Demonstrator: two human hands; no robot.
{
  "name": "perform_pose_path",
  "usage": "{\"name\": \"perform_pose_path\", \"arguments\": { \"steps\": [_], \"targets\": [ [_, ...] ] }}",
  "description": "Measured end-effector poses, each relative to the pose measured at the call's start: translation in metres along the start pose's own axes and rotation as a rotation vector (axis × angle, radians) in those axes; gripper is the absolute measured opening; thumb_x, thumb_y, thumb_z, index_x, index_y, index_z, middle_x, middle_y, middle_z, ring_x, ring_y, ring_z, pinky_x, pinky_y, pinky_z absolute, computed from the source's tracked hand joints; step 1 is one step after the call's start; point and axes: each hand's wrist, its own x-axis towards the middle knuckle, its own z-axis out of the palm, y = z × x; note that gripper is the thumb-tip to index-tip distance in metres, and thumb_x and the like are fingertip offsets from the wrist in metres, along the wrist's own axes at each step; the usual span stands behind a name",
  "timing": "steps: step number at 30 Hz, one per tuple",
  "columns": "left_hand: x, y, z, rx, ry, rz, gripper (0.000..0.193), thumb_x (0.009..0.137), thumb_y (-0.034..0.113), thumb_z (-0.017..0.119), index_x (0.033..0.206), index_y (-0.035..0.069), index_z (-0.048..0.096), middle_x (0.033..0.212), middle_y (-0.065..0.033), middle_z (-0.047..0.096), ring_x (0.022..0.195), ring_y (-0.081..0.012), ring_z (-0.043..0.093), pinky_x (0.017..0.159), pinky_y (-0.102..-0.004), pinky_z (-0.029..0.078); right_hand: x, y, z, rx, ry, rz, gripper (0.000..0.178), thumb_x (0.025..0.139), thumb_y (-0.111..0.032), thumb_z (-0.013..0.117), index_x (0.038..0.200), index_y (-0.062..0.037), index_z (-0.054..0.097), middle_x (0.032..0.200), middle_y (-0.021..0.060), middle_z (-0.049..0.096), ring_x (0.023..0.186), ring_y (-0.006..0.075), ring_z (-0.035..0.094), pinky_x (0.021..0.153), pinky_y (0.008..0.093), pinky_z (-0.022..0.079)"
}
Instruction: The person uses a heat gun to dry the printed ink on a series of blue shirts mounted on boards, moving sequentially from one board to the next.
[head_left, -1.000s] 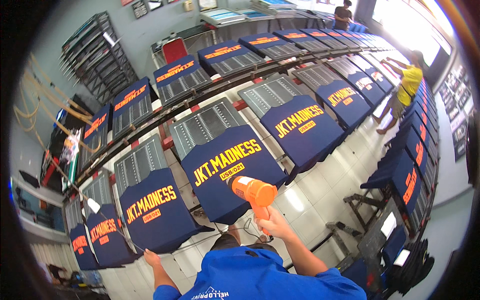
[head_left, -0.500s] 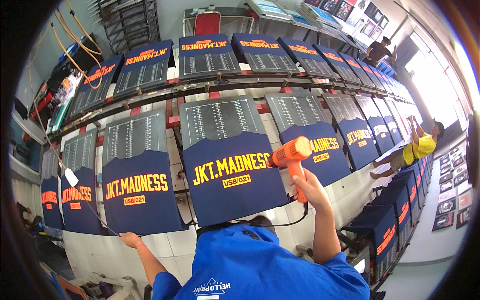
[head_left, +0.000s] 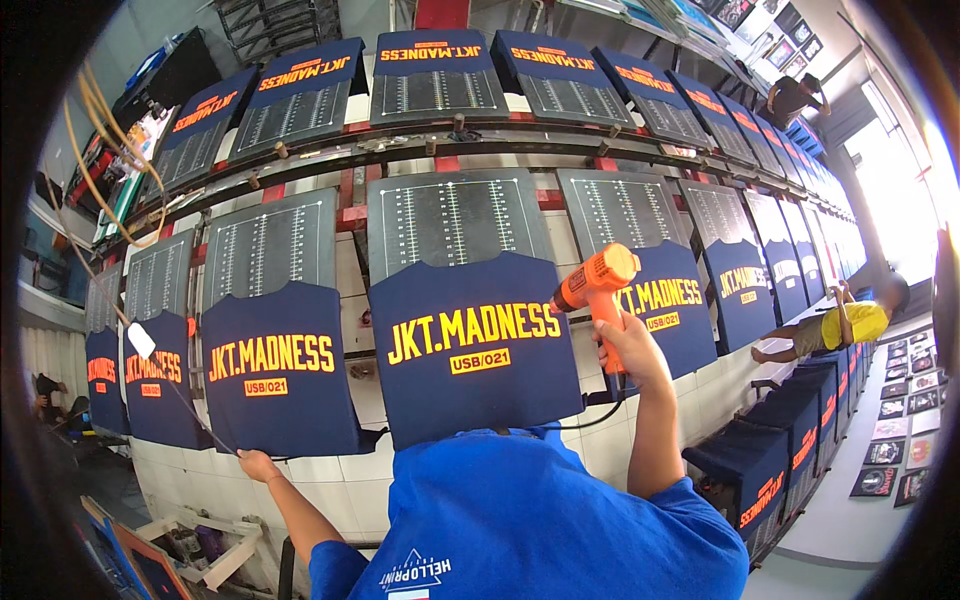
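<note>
My right hand (head_left: pixel 636 350) is closed round the handle of an orange heat gun (head_left: pixel 598 278). Its nozzle points left, over the right end of the yellow-orange lettering on a navy T-shirt (head_left: pixel 470 400). That shirt lies flat on a dark printing board (head_left: pixel 455 225) with rows of white marks. Lower left, my left hand (head_left: pixel 259 465) is closed on a thin dark cord (head_left: pixel 195 415) at the bottom hem of the neighbouring navy shirt (head_left: pixel 275 420). Up the cord hangs a white connector (head_left: pixel 140 340). A black cable (head_left: pixel 595 420) loops down from the gun's handle.
More boards with printed navy shirts stand in this row and in a far row (head_left: pixel 432 60). Another rack of shirts (head_left: pixel 750 490) runs along the right. A person in yellow (head_left: pixel 855 322) stands at right, another in dark clothes (head_left: pixel 795 98) farther back. Yellow hoses (head_left: pixel 100 130) hang at upper left.
The view has shifted slightly. The heat gun remains by the right end of the lettering, its body tilted a little differently. My left hand stays on the cord. The person in yellow has lowered their arms.
</note>
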Motion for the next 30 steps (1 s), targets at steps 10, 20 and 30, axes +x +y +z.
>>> {"name": "perform_pose_path", "arguments": {
  "steps": [10, 20, 30],
  "targets": [
    [-0.012, 0.012, 0.021, -0.221, 0.046, -0.263, 0.065, 0.105, 0.041, 0.03, 0.123, -0.015, 0.057, 0.126, -0.0362, 0.058, 0.115, -0.0511, 0.057, 0.102, -0.0528, 0.043, 0.005, 0.001, 0.004, -0.069, 0.009, 0.106, 0.026, 0.09, -0.018, 0.064, 0.107, 0.0007, 0.056, 0.079, 0.0036, 0.058, 0.061, 0.0114, 0.059, 0.055, 0.0285, 0.053],
    [-0.026, 0.028, 0.014, -0.235, 0.009, -0.334, 0.071, 0.103, 0.048, 0.031, 0.126, -0.015, 0.056, 0.129, -0.0354, 0.057, 0.118, -0.05, 0.056, 0.104, -0.0519, 0.043, 0.005, 0.012, 0.014, -0.046, 0.067, 0.047, 0.024, 0.093, -0.015, 0.062, 0.109, 0.0013, 0.056, 0.078, 0.004, 0.058, 0.061, 0.0105, 0.059, 0.054, 0.0282, 0.054],
    [-0.025, 0.027, 0.011, -0.22, 0.031, -0.328, 0.071, 0.103, 0.048, 0.032, 0.126, -0.014, 0.056, 0.13, -0.0353, 0.057, 0.118, -0.0492, 0.056, 0.104, -0.0508, 0.044, 0.007, 0.01, 0.009, -0.018, 0.053, 0.076, 0.024, 0.093, -0.016, 0.061, 0.109, 0.0015, 0.056, 0.079, 0.0034, 0.059, 0.062, 0.0101, 0.059, 0.055, 0.028, 0.054]
  ]
}}
